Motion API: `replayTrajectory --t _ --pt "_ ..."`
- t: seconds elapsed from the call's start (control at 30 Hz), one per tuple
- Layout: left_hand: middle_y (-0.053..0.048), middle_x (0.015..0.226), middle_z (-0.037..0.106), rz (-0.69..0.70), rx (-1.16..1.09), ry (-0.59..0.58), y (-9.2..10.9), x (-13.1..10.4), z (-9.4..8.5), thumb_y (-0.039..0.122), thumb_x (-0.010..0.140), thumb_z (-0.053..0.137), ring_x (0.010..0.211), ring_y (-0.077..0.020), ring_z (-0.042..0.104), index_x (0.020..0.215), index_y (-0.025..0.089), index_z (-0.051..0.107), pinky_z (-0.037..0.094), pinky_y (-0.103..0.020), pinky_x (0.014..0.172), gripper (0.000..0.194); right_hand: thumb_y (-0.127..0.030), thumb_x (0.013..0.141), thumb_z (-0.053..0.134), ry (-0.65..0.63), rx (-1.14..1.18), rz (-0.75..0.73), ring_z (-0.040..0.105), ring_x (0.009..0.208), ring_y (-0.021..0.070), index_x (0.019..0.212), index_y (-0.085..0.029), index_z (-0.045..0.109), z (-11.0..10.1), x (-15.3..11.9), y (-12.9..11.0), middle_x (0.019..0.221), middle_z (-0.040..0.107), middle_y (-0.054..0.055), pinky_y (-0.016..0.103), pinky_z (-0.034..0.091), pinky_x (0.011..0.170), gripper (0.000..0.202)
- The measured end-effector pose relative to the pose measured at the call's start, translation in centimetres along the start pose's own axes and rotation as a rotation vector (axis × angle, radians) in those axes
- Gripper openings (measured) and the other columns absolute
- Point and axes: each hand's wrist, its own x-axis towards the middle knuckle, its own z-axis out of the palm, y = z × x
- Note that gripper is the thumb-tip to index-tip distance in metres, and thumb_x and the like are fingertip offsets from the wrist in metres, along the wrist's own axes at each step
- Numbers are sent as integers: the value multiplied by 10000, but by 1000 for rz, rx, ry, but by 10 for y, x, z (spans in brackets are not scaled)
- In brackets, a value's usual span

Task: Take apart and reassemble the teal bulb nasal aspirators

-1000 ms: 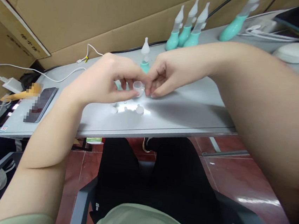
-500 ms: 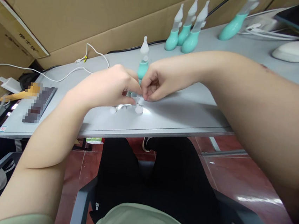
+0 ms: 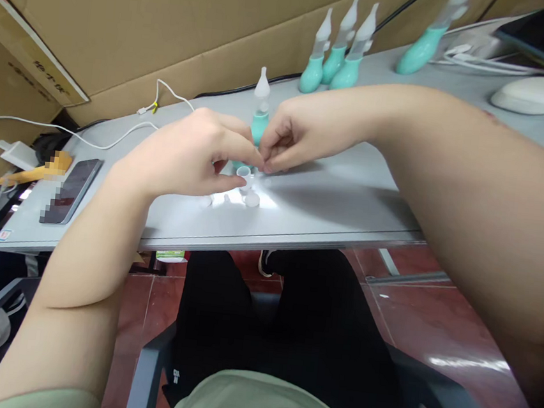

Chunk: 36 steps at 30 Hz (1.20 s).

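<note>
Your left hand [image 3: 181, 150] is spreading its thumb and index apart around a small clear plastic cup [image 3: 243, 173] over the grey bench [image 3: 349, 205]; whether they're gripping it, can't tell. Your right hand [image 3: 308, 130] is keeping its fingers together, tips meeting the left index; anything pinched there isn't showing. Already wearing its white nozzle, a teal bulb-shaped squeeze bottle [image 3: 259, 126] is standing just behind. Three matching teal bottles [image 3: 311, 74] are standing farther back, another [image 3: 419, 51] leaning at right, all nozzled. Loose: a round white plastic piece [image 3: 252, 199] is lying by the cup, unattached.
</note>
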Motion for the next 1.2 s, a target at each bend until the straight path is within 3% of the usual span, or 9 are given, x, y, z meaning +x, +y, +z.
replayTrajectory --t 0.1,0.27,0.47,0.73,0.83,1.0,1.2 --pt "-24 1007 832 55 4 -7 5 0 2 237 1027 734 732 -147 688 1109 263 880 517 -317 708 169 -85 985 797 51 -22 59 543 624 87 1004 -128 850 0 -4 -6 726 722 -48 256 356 678 71" --pt "13 896 819 82 37 -29 3 2 13 256 964 739 666 -153 684 961 288 874 416 -325 596 139 -38 969 809 100 61 52 486 613 61 946 -109 834 2 -2 -6 696 694 -67 252 325 677 78" --pt "19 855 813 96 -19 -68 0 3 16 197 955 687 648 -156 692 821 270 829 467 -334 626 209 -34 967 795 110 -17 28 486 587 43 902 -128 829 1 -1 -5 673 675 -83 235 323 635 119" --pt "11 899 821 56 -51 -41 -8 1 15 194 896 745 656 -161 684 1005 265 860 455 -314 606 173 -175 977 834 158 -76 -193 498 585 55 915 -175 841 -4 0 16 688 671 -60 216 350 585 62" --pt "12 849 799 95 -70 -67 -5 2 15 171 936 712 621 -138 645 889 239 839 465 -320 629 152 -164 978 823 154 -54 -168 501 610 64 931 -168 847 -4 0 16 713 686 -49 228 358 614 53" --pt "10 919 818 74 -98 -63 2 3 16 173 955 728 670 -147 679 1065 237 851 484 -316 655 176 -115 992 785 158 -88 -20 521 646 76 999 -176 863 -3 -4 1 757 711 -43 249 373 658 99" --pt "11 815 779 95 -107 -96 4 4 14 145 1000 658 646 -133 657 875 223 814 491 -313 678 215 -139 1019 747 148 -114 41 518 674 86 1022 -161 865 -4 -8 -6 763 697 -30 276 378 696 120"
